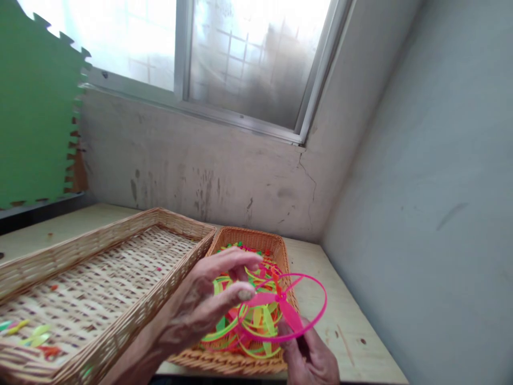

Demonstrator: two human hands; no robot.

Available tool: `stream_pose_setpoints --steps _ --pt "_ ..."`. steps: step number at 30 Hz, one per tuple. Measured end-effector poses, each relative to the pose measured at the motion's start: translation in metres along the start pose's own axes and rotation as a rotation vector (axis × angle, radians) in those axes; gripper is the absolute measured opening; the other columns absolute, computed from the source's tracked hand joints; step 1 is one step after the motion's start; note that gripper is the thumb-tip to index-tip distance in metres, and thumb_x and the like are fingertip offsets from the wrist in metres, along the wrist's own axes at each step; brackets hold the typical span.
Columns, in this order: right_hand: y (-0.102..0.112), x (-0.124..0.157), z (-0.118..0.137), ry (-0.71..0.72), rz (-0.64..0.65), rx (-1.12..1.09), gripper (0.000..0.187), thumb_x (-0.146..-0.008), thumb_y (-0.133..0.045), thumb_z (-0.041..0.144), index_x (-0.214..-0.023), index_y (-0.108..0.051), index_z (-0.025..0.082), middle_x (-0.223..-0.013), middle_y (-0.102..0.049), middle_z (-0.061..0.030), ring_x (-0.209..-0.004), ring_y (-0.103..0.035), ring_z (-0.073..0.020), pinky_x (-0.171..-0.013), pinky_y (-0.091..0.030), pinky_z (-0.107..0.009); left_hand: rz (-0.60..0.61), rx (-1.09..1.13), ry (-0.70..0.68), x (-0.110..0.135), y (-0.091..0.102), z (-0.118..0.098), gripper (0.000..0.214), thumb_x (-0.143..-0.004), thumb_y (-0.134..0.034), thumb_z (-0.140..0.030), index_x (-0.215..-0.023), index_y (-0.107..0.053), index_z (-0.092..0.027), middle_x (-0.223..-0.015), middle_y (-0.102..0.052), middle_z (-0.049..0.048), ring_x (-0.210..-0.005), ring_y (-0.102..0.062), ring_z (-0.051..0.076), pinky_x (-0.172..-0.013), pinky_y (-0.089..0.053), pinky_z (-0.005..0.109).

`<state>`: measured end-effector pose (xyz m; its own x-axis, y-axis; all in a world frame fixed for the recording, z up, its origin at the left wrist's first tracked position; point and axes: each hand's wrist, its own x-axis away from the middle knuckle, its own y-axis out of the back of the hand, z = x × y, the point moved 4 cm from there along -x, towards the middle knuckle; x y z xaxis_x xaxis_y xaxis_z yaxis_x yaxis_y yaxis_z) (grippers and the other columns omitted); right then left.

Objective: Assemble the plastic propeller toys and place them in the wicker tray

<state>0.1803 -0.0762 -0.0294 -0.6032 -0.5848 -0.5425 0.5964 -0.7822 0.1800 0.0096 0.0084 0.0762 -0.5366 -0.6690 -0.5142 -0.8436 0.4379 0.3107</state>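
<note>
Right hand (pixel 310 355) cut off by the bottom edge; tiny red specks (pixel 158 269) in the wicker tray (pixel 180 223) too small to identify.

Bare L hand (pixel 200 307) comes in from lower left of frame, slim fingers w/ prominent knuckles, creased skin & visible tendons on the back. Short, pale thumbnail (pixel 245 294) near frame centre. L forearm (pixel 132 363) bare, blurred at bottom edge. R hand (pixel 310 355) bare too, lower right of centre, cut off by bottom edge, knuckles & finger creases visible.
</note>
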Motion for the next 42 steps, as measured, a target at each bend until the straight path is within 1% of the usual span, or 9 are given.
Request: stream_pose_setpoints --steps 3,6,10,14,19,23,28,34,42 --pt "-0.004 -0.009 0.0 0.078 0.007 -0.064 0.019 -0.076 -0.062 0.038 -0.082 -0.069 0.022 -0.075 -0.07 -0.0005 -0.059 -0.06 -0.0121 -0.063 -0.048 -0.02 0.033 0.203 0.116 -0.019 -0.009 0.013 0.036 -0.077 -0.062 -0.034 -0.108 -0.061 -0.015 -0.077 -0.06 0.0022 -0.068 -0.054 0.011 -0.062 -0.045 0.021" --pt "-0.01 -0.017 0.0 0.144 -0.053 -0.137 0.017 -0.075 -0.064 0.037 -0.077 -0.067 0.02 -0.067 -0.067 -0.0006 -0.055 -0.059 -0.012 -0.056 -0.049 -0.02 0.115 0.267 0.155 -0.029 -0.023 0.022 0.024 -0.077 -0.062 -0.031 -0.091 -0.065 -0.012 -0.066 -0.054 -0.0009 -0.057 -0.046 0.007 -0.051 -0.039 0.018" --pt "-0.018 -0.033 0.006 0.171 0.113 -0.147 0.023 -0.079 -0.058 0.041 -0.08 -0.068 0.02 -0.069 -0.067 -0.0024 -0.06 -0.062 -0.0153 -0.054 -0.05 -0.024 0.097 0.234 0.119 -0.035 -0.031 0.026 0.021 -0.08 -0.058 -0.031 -0.079 -0.063 -0.01 -0.056 -0.05 -0.0028 -0.048 -0.044 0.007 -0.045 -0.037 0.017" --pt "-0.011 -0.057 0.002 0.192 0.152 0.019 0.028 -0.079 -0.058 0.04 -0.096 -0.067 0.02 -0.093 -0.069 -0.007 -0.09 -0.063 -0.0211 -0.077 -0.051 -0.033 -0.096 -0.013 -0.061 -0.046 -0.02 0.019 0.018 -0.081 -0.057 -0.027 -0.076 -0.064 -0.011 -0.058 -0.056 -0.0007 -0.05 -0.048 0.007 -0.048 -0.039 0.017" --pt "0.012 -0.071 -0.025 -0.087 -0.115 0.024 0.049 -0.078 -0.053 0.052 -0.108 -0.06 0.015 -0.109 -0.064 -0.0125 -0.1 -0.06 -0.0227 -0.092 -0.044 -0.042 -0.377 -0.293 -0.288 -0.06 0.006 0.013 0.014 -0.083 -0.056 -0.022 -0.078 -0.064 -0.012 -0.066 -0.061 0.0005 -0.055 -0.051 0.007 -0.054 -0.041 0.017" --pt "0.011 -0.061 -0.02 -0.107 -0.105 -0.047 0.045 -0.079 -0.053 0.052 -0.104 -0.06 0.015 -0.098 -0.068 -0.0097 -0.086 -0.064 -0.0192 -0.082 -0.051 -0.035 -0.296 -0.453 -0.419 -0.079 0.005 0.025 0.013 -0.083 -0.054 -0.018 -0.074 -0.062 -0.012 -0.066 -0.061 0.0002 -0.057 -0.052 0.007 -0.057 -0.041 0.017" --pt "0.006 -0.054 0.006 0.12 -0.111 0.0 0.027 -0.084 -0.053 0.038 -0.098 -0.062 0.018 -0.088 -0.067 -0.0046 -0.066 -0.063 -0.0122 -0.063 -0.052 -0.024 -0.282 -0.561 -0.472 -0.097 0.004 0.036 0.012 -0.082 -0.057 -0.017 -0.073 -0.062 -0.012 -0.067 -0.062 0.0009 -0.059 -0.053 0.008 -0.059 -0.041 0.017" --pt "-0.005 -0.061 0.037 0.428 -0.017 0.115 0.013 -0.086 -0.052 0.025 -0.092 -0.062 0.019 -0.085 -0.066 -0.0027 -0.075 -0.062 -0.0115 -0.071 -0.051 -0.023 -0.204 -0.556 -0.423 -0.1 -0.001 0.033 0.012 -0.081 -0.057 -0.016 -0.072 -0.064 -0.012 -0.067 -0.065 0.0008 -0.057 -0.054 0.008 -0.059 -0.041 0.017" --pt "-0.014 -0.095 0.059 0.64 0.051 0.271 0.023 -0.086 -0.049 0.021 -0.109 -0.056 0.018 -0.095 -0.066 -0.0053 -0.085 -0.059 -0.0152 -0.075 -0.051 -0.031 -0.083 -0.518 -0.413 -0.098 -0.017 0.021 0.013 -0.079 -0.056 -0.014 -0.071 -0.067 -0.011 -0.063 -0.064 0.0002 -0.055 -0.054 0.007 -0.055 -0.041 0.016"
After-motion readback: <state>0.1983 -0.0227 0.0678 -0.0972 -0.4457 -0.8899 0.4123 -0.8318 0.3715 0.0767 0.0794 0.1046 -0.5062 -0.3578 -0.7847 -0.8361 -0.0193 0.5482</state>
